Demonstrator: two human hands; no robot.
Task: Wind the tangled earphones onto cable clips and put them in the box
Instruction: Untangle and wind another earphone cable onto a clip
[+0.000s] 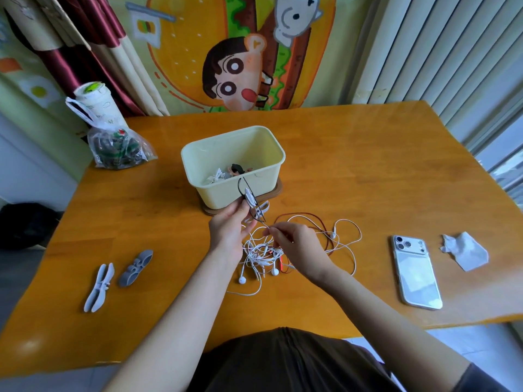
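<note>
Sprawled on the table [353, 165] just in front of the box [198, 148]: tangled earphones [261, 254], white and red strands crossing. Raised above them, gripped in curled fingers of the left hand [229, 224], a cable clip [250, 198] with a dark cable [241, 183] looped on it; pinched in the right hand [297, 244], seemingly that cable's slack. Best to keep tension gentle, lay each turn snug, stay clear of the tangle. Well apart to the left, spare clips [99, 287]
</note>
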